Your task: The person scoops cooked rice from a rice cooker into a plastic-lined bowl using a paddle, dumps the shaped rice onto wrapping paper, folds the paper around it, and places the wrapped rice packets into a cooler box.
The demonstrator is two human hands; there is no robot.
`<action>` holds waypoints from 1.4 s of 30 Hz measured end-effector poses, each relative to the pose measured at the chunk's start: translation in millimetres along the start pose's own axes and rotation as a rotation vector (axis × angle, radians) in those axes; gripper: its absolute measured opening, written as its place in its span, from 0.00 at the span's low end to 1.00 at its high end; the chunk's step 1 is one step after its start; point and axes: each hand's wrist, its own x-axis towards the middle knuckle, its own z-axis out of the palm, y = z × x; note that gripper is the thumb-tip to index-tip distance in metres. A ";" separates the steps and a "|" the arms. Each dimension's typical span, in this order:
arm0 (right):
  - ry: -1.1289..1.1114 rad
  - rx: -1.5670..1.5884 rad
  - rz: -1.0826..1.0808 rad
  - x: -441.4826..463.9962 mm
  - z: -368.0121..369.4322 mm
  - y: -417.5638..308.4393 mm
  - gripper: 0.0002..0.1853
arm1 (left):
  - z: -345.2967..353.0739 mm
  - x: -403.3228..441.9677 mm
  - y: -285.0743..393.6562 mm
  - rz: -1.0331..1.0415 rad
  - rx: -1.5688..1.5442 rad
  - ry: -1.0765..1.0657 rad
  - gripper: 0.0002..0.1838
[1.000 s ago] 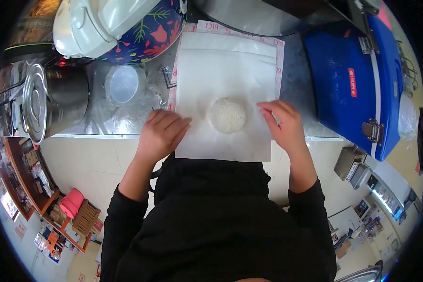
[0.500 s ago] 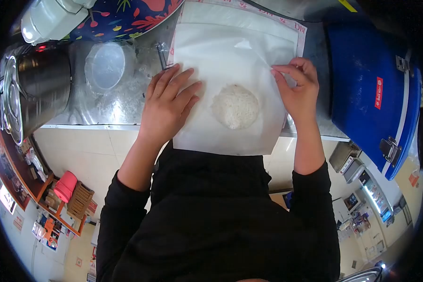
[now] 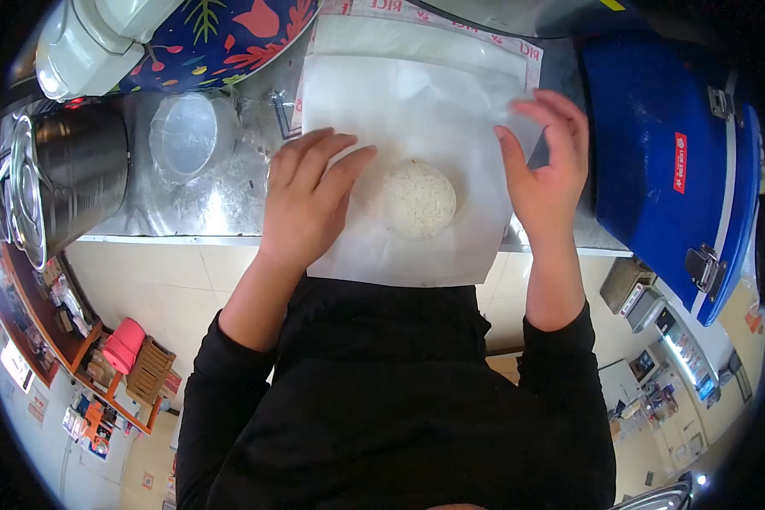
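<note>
Rice (image 3: 419, 201) on white paper (image 3: 391, 98), left hand (image 3: 308, 194) and right hand (image 3: 552, 189) alongside, each grip spread

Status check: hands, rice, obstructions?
Left hand open, over left side of white paper. Right hand open, right side. Rice mound on the paper, between hands. No obstruction visible.
</note>
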 end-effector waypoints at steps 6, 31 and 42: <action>-0.419 -0.082 -0.388 19.1 16.2 -1.5 0.09 | 8.7 -0.8 -0.1 -0.112 -0.122 -0.022 0.21; -0.808 -0.124 -0.257 45.2 42.0 -6.5 0.03 | 11.9 -15.1 -2.7 -0.221 -0.238 0.004 0.26; -0.891 -0.096 -0.497 52.7 40.7 0.9 0.05 | 11.4 -13.8 -2.8 -0.233 -0.276 0.003 0.27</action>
